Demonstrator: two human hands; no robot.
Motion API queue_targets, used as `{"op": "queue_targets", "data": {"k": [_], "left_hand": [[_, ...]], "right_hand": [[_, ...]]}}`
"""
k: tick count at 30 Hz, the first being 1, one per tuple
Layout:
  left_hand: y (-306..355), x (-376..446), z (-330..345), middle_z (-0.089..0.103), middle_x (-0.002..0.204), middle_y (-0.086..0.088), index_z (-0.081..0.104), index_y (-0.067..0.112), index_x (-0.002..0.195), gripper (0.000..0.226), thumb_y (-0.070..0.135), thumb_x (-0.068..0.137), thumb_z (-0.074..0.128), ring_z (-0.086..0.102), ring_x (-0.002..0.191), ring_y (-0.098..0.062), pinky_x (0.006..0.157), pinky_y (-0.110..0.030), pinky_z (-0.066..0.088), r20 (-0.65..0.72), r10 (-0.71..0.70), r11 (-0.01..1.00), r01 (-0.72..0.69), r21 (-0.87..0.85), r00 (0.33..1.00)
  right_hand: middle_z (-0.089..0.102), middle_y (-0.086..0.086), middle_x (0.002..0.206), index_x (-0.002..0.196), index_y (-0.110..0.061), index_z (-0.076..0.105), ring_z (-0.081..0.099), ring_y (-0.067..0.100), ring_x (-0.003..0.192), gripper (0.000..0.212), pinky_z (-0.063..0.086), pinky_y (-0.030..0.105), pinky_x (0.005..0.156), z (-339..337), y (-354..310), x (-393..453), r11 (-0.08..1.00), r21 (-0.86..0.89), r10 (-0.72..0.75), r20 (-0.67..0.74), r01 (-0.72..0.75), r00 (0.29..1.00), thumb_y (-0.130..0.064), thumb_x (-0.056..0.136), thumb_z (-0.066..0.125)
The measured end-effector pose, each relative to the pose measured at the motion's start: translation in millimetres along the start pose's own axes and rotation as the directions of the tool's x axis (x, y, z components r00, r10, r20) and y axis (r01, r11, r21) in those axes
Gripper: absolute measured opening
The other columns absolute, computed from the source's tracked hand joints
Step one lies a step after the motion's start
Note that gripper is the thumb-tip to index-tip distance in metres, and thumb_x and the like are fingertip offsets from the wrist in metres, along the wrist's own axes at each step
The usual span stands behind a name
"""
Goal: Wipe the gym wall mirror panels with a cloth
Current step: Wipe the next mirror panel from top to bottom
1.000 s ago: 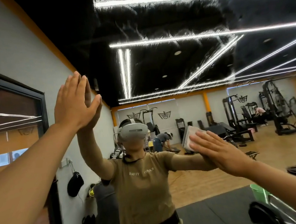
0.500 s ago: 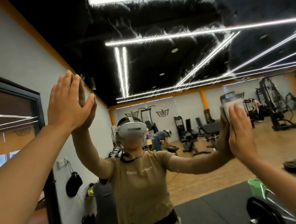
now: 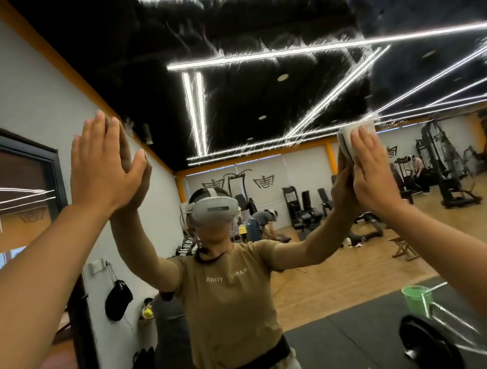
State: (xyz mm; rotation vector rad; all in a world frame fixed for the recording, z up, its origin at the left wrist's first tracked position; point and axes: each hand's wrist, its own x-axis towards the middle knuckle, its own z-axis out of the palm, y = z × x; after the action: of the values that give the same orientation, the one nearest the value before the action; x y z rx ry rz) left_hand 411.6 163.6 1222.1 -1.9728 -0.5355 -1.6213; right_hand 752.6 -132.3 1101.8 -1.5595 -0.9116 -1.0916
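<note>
So: cloth (image 3: 351, 141) is a folded whitish pad, soft and light, no stiffness of its own. It sits flat against the mirror panel (image 3: 287, 96), high on the glass to the right of the wearer's reflection, pinned under the right hand (image 3: 375, 171). Right fingers are straight and close together, laid over the pad, palm pressing it to the glass (no pinch, no curl round it that I can see). Judgement: it'll only go where the palm drives it, so hold it by flat even pressure over the middle; push from one edge and it likely bunches or slides out.

Glass is rigid, smooth and slick, and fragile in principle, so I'd keep pressure moderate. Smear streaks show across the upper panel, so plenty looks left to wipe.

Left hand (image 3: 100, 165) is flat on the mirror further left, fingers straight, thumb splayed, holding nothing; looks like a brace.

Green bucket (image 3: 417, 301) shows low right in the reflection.
</note>
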Motion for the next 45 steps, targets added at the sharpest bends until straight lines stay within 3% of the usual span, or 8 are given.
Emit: {"op": "queue_targets", "data": {"k": [8,18,22,30,36,40,43,45], "left_hand": [[2,0,-3,0.014,0.164,-0.015,0.020,0.007,0.156,0.077,0.053,0.095,0.028,0.008,0.152,-0.032,0.123,-0.048,0.008,0.011,0.001,1.000,-0.001,-0.013,1.000],[2,-1,-2,0.012,0.165,-0.014,0.019,0.008,0.156,0.076,0.053,0.095,0.028,0.007,0.152,-0.031,0.123,-0.047,0.006,0.004,-0.003,1.000,0.003,-0.012,1.000],[3,-1,-2,0.012,0.165,-0.014,0.019,0.009,0.156,0.075,0.053,0.096,0.028,0.007,0.152,-0.031,0.123,-0.045,0.005,0.002,-0.008,1.000,0.008,-0.019,1.000],[2,-1,-5,0.011,0.165,-0.013,0.018,0.010,0.156,0.076,0.054,0.096,0.029,0.006,0.153,-0.031,0.123,-0.046,0.006,0.018,-0.007,1.000,0.008,-0.018,1.000],[0,-1,-4,0.010,0.165,-0.012,0.017,0.011,0.157,0.076,0.055,0.097,0.029,0.005,0.153,-0.029,0.123,-0.045,0.005,0.029,-0.011,1.000,0.011,-0.020,1.000],[-1,-1,-5,0.009,0.166,-0.011,0.016,0.012,0.157,0.075,0.055,0.097,0.029,0.004,0.153,-0.028,0.124,-0.044,0.005,0.047,-0.012,1.000,0.013,-0.023,0.999],[-3,-1,-7,0.008,0.166,-0.009,0.015,0.013,0.158,0.077,0.057,0.096,0.028,0.003,0.153,-0.027,0.124,-0.044,0.004,0.065,-0.019,1.000,0.020,-0.015,0.998],[-1,0,-9,0.007,0.166,-0.009,0.015,0.014,0.158,0.077,0.057,0.095,0.028,0.002,0.153,-0.027,0.124,-0.043,0.004,0.078,-0.024,0.999,0.026,-0.022,0.997]], "right_hand": [[0.013,-0.002,0.166,0.158,-0.030,0.016,0.014,0.029,0.151,0.054,0.003,0.039,0.124,28,40,-231,0.978,-0.004,-0.203,0.200,0.208,0.959,-0.027,0.106,0.027],[0.011,0.001,0.166,0.157,-0.019,0.022,0.000,0.017,0.153,0.058,-0.006,0.032,0.123,27,-37,-36,0.976,-0.013,-0.217,0.070,0.219,0.974,-0.015,0.100,0.032],[0.009,0.003,0.166,0.157,-0.019,0.021,0.001,0.023,0.153,0.060,-0.003,0.040,0.124,51,-52,-91,0.956,-0.030,-0.288,0.100,0.292,0.953,-0.014,0.098,0.029],[0.018,-0.001,0.165,0.157,-0.022,0.024,0.017,0.023,0.151,0.058,0.009,0.042,0.123,63,-38,-191,0.608,0.008,-0.712,0.449,0.794,0.540,-0.020,0.100,0.034],[0.014,0.004,0.165,0.156,-0.017,0.025,0.003,0.020,0.153,0.059,0.001,0.041,0.124,59,-95,-55,0.926,-0.013,-0.373,0.123,0.378,0.919,-0.014,0.099,0.036],[0.008,0.003,0.166,0.157,-0.019,0.020,-0.001,0.022,0.153,0.064,-0.003,0.041,0.124,73,-116,-62,0.954,0.013,-0.299,0.042,0.298,0.953,-0.005,0.098,0.038],[0.013,0.006,0.165,0.156,-0.016,0.025,0.005,0.027,0.153,0.072,0.001,0.047,0.124,89,-116,-130,0.838,0.008,-0.539,0.173,0.546,0.825,0.001,0.089,0.044],[0.014,0.003,0.165,0.157,-0.020,0.022,0.008,0.026,0.153,0.076,0.000,0.045,0.124,94,-106,-173,0.575,-0.028,-0.757,0.361,0.818,0.544,-0.012,0.086,0.049]]}}
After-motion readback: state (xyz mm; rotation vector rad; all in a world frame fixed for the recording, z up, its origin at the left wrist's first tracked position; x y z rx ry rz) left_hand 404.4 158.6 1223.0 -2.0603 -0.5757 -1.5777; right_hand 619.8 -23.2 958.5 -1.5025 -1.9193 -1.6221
